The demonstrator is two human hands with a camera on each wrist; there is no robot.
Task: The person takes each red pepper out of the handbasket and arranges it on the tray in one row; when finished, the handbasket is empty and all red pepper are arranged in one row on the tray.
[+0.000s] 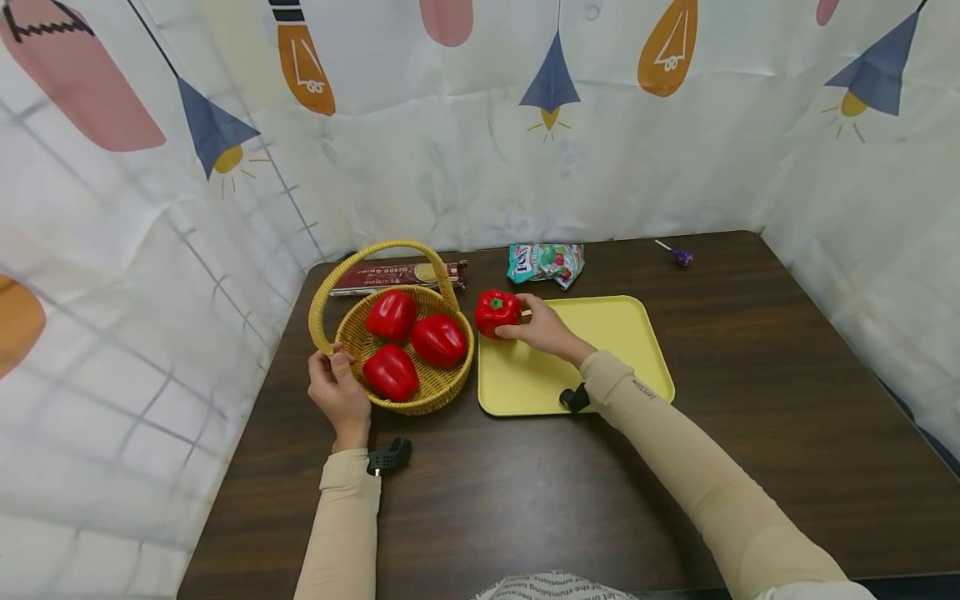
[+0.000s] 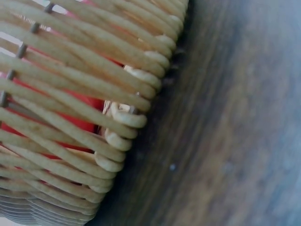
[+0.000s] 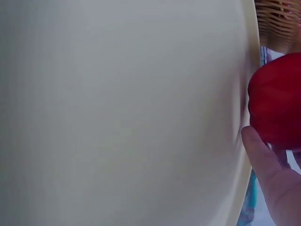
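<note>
My right hand point(image 1: 543, 329) holds a red bell pepper point(image 1: 495, 312) over the left edge of a yellow tray point(image 1: 622, 342), thumb and fingers at its sides. The right wrist view shows the thumb against this pepper point(image 3: 277, 101), just past the tray rim point(image 3: 254, 42). To the left stands a yellow woven basket point(image 1: 435, 402) with a tall handle point(image 1: 322, 300). Three red bell peppers point(image 1: 392, 372) lie inside. My left hand point(image 1: 343, 398) grips the basket's rim near the handle's base. Only basket weave point(image 2: 70, 108) and tabletop appear in the left wrist view.
Behind the basket lies a long dark red biscuit packet point(image 1: 375, 277), partly hidden. A teal snack bag point(image 1: 545, 263) is behind the tray. At the back right is a purple-wrapped lollipop point(image 1: 682, 257). A printed curtain point(image 1: 480, 167) hangs behind the dark wooden table point(image 1: 787, 417).
</note>
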